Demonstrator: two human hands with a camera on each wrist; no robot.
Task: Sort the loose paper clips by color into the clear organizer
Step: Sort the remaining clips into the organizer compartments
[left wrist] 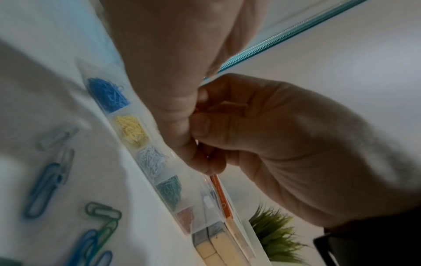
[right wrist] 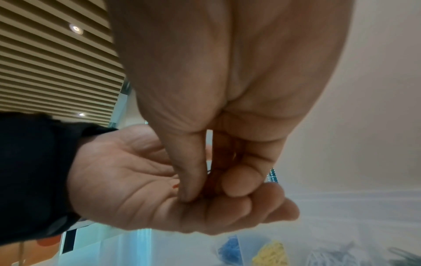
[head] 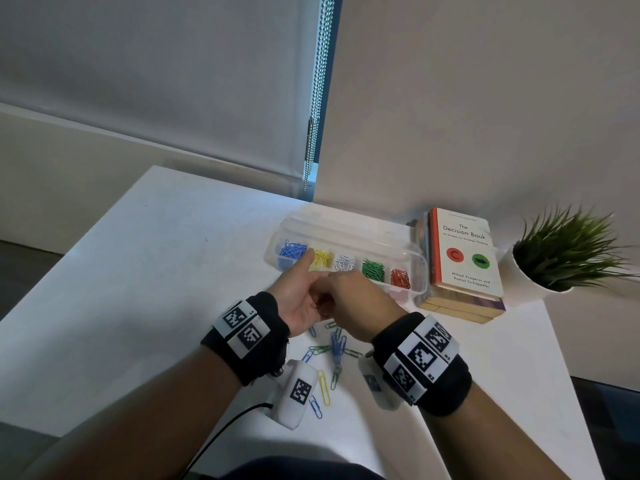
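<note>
My two hands meet above the loose paper clips (head: 334,348), which are blue, green and yellow and lie on the white table. My left hand (head: 301,299) is cupped palm up, and a red paper clip (right wrist: 175,186) lies in it. My right hand (head: 360,299) reaches into that palm, thumb and fingertips pinching at the red clip (left wrist: 197,110); most of the clip is hidden. Just beyond the hands, the clear organizer (head: 420,271) lies open. Its compartments hold blue (head: 291,252), yellow (head: 322,258), white (head: 344,263), green (head: 373,270) and red (head: 400,278) clips.
A stack of books (head: 465,258) sits against the organizer's right end, and a potted plant (head: 568,251) stands further right. A beaded blind cord (head: 317,98) hangs behind the table. The table's left edge runs diagonally at the left.
</note>
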